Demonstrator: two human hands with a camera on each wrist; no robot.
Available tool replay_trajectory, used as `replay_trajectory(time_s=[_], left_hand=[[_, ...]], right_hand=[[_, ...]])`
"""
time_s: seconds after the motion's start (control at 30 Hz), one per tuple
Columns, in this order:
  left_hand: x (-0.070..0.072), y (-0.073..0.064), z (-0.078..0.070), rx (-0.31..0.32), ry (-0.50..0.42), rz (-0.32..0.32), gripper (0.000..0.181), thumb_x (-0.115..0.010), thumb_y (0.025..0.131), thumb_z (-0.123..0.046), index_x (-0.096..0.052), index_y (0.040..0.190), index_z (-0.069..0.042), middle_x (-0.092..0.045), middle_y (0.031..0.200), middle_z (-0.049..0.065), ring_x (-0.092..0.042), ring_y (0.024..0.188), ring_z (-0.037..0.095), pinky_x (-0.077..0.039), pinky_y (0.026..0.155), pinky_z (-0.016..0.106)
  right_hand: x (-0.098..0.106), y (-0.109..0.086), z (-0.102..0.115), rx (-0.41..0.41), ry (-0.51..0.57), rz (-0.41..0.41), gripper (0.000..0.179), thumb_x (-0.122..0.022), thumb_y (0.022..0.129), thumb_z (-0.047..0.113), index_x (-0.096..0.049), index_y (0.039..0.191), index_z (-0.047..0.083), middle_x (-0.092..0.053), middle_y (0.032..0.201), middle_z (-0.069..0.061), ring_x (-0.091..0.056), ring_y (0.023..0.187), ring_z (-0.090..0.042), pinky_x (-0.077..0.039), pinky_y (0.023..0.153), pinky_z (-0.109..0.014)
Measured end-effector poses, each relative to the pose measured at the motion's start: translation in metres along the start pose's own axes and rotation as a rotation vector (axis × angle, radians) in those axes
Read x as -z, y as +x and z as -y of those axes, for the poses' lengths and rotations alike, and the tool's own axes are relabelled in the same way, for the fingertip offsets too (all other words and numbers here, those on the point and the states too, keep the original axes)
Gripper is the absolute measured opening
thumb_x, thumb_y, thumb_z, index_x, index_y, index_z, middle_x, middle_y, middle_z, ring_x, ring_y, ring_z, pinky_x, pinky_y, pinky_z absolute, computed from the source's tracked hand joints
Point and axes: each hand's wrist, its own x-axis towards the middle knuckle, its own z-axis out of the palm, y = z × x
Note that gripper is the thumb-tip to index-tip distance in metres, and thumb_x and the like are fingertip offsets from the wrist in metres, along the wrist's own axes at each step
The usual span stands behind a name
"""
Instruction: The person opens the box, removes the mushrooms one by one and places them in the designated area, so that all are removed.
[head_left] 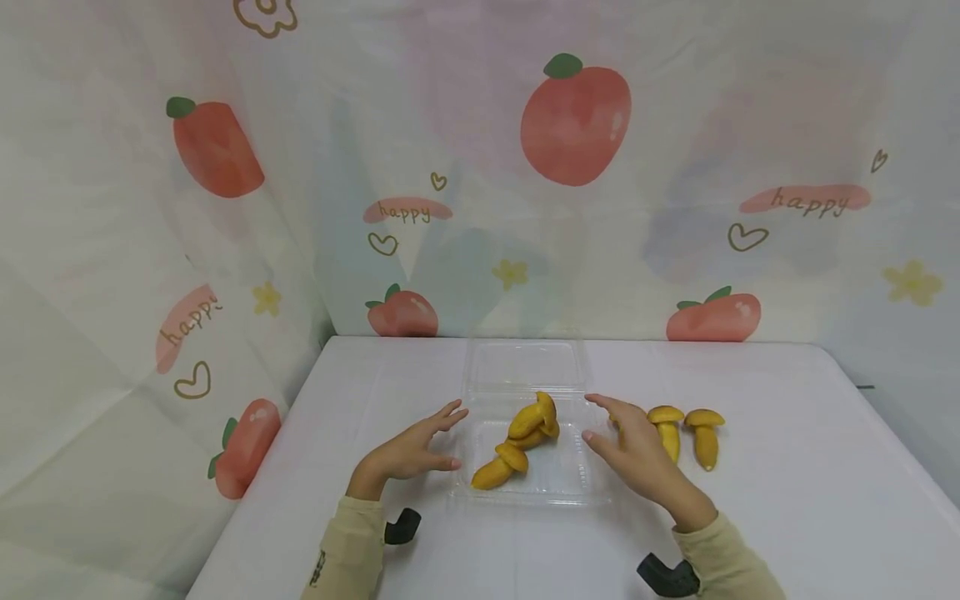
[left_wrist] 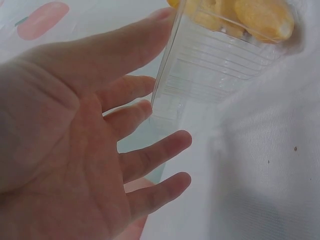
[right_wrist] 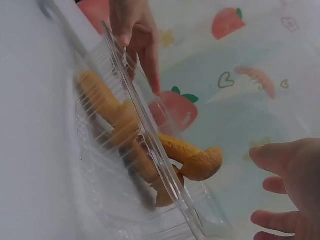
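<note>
A clear plastic clamshell box point(head_left: 570, 471) lies open on the table. Inside it are yellow mushrooms: one point(head_left: 498, 471) near the front left, and others point(head_left: 534, 417) stacked behind it, the upper one rising past the rim in the right wrist view. At the box's left side is my left hand point(head_left: 408, 450), fingers spread and thumb point(left_wrist: 157, 22) by the rim; whether it touches cannot be told. My right hand point(head_left: 641, 454) hovers off the right side, fingers extended and holding nothing. In the right wrist view, a gap separates those fingers from the mushrooms.
Right of the box, yellow mushrooms point(head_left: 705, 437) stand in a row on the white table point(head_left: 787, 500); one is partly hidden behind my right hand. The raised lid point(head_left: 525, 362) reaches toward the table's back edge. A printed curtain point(head_left: 480, 125) hangs behind and at left.
</note>
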Motion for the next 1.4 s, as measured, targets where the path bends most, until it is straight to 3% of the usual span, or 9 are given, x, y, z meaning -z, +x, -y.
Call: replay_trajectory(time_s=[0.17,0.5,0.77,1.07,1.4], left_hand=[[0.001,0.000,-0.001,-0.001,0.005,-0.004,0.079,-0.072,0.095,-0.021,-0.029,0.160,-0.011,-0.013,0.172,0.011,-0.020,0.156,0.039,-0.021,0.123,0.065],[0.000,-0.001,0.000,0.008,-0.003,-0.001,0.080,-0.072,0.094,-0.022,-0.029,0.160,-0.011,-0.013,0.172,0.012,-0.020,0.156,0.039,-0.020,0.122,0.066],[-0.001,0.000,0.000,0.018,-0.001,-0.004,0.080,-0.073,0.094,-0.023,-0.029,0.161,-0.013,-0.014,0.172,0.010,-0.019,0.157,0.039,-0.020,0.122,0.066],[-0.001,0.001,0.001,0.019,-0.004,-0.006,0.080,-0.073,0.094,-0.023,-0.029,0.161,-0.013,-0.013,0.172,0.011,-0.019,0.157,0.039,-0.020,0.122,0.067],[-0.001,0.001,0.000,0.025,-0.007,-0.006,0.080,-0.072,0.094,-0.023,-0.029,0.161,-0.013,-0.013,0.172,0.010,-0.019,0.157,0.039,-0.020,0.122,0.067]], right_hand=[[-0.004,0.002,0.005,0.008,-0.014,0.026,0.055,-0.067,0.098,0.028,-0.051,0.146,0.009,-0.053,0.148,-0.021,-0.046,0.137,-0.045,-0.037,0.109,-0.070],[-0.020,0.020,0.007,0.045,-0.005,0.059,0.057,-0.071,0.095,0.020,-0.050,0.146,0.006,-0.053,0.147,-0.024,-0.047,0.137,-0.047,-0.037,0.110,-0.069],[-0.029,0.033,0.011,0.002,-0.084,0.076,0.057,-0.070,0.095,0.026,-0.052,0.146,0.009,-0.054,0.147,-0.023,-0.048,0.136,-0.048,-0.035,0.107,-0.072],[-0.038,0.043,0.017,-0.083,-0.109,0.081,0.054,-0.071,0.093,0.021,-0.056,0.144,0.012,-0.052,0.145,-0.026,-0.044,0.134,-0.052,-0.031,0.105,-0.070],[-0.043,0.043,0.023,-0.084,-0.114,0.029,0.050,-0.077,0.088,0.019,-0.062,0.135,0.010,-0.053,0.142,-0.026,-0.042,0.133,-0.050,-0.028,0.105,-0.071]])
